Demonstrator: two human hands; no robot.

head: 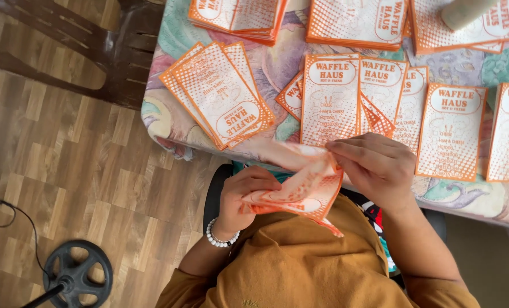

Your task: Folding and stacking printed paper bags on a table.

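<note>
Clearly pinched in both hands, left hand [244,197] and right hand [374,165] closed on one orange paper bag [300,191]. Could tear if tugged apart too hard; might also knock bags off the table [277,68].

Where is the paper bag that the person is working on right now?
The orange-and-white paper bag sits low in the middle of the head view, held between the left hand and right hand, just below the table edge.
</note>
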